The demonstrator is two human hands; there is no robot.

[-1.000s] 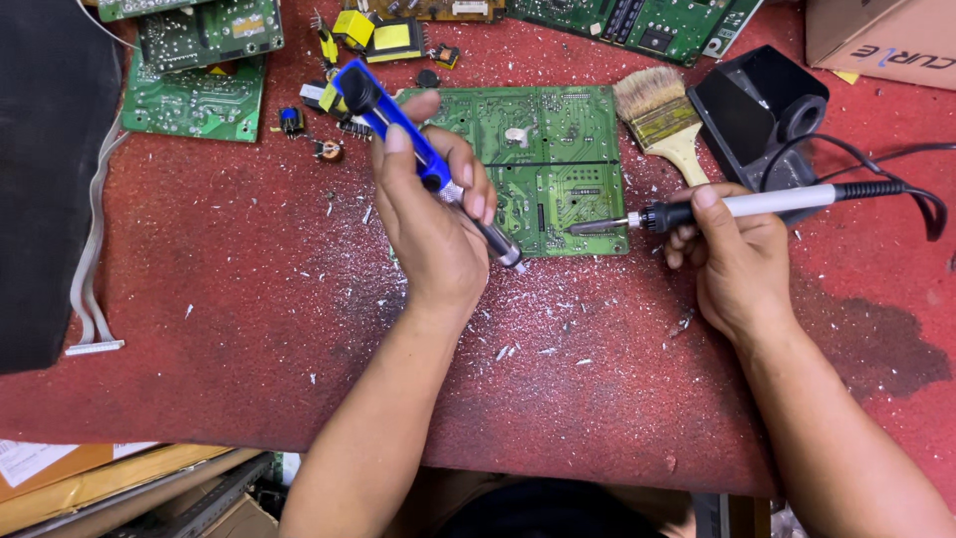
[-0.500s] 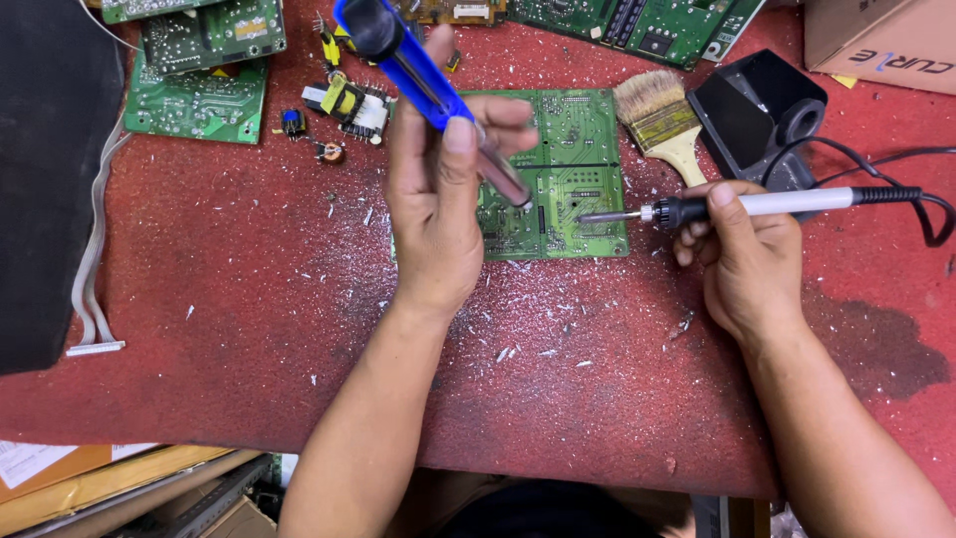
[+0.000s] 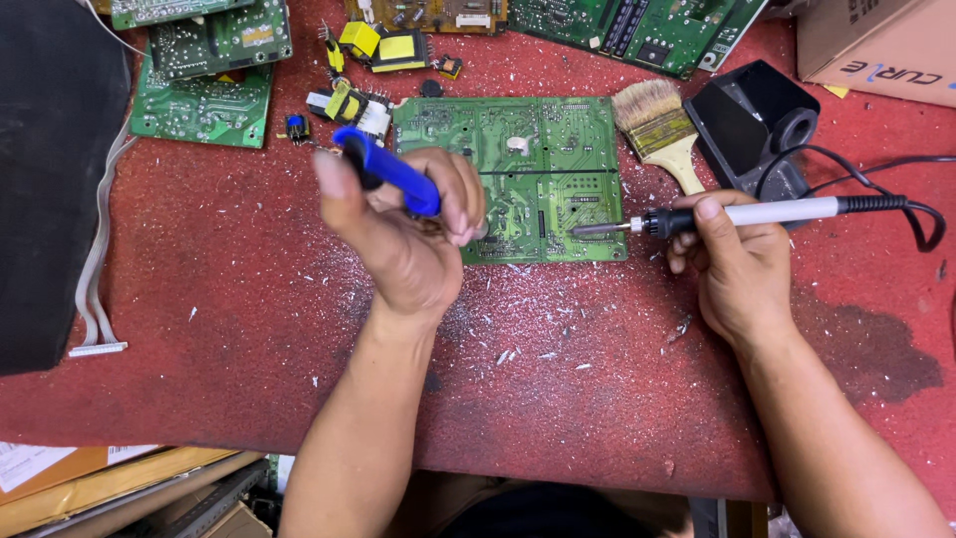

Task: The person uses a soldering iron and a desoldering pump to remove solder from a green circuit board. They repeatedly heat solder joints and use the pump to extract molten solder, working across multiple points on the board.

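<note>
A green circuit board (image 3: pixel 543 159) lies solder side up on the red mat (image 3: pixel 229 299). My left hand (image 3: pixel 403 239) grips a blue desoldering pump (image 3: pixel 393 174) at the board's left edge; the pump's tip is hidden behind my fingers. My right hand (image 3: pixel 732 264) holds a soldering iron (image 3: pixel 737 214) with a white handle and black cord. Its metal tip points left and rests over the board's lower right corner.
A paintbrush (image 3: pixel 662 130) and a black iron stand (image 3: pixel 757 125) lie right of the board. More green boards (image 3: pixel 204 80) and loose yellow components (image 3: pixel 373 45) sit at the back. A cardboard box (image 3: pixel 881 45) is at the top right, a black object (image 3: pixel 45 179) at the left.
My left hand has turned the blue pump from pointing up and away to lying across my fist at the board's left edge. The iron has shifted slightly left.
</note>
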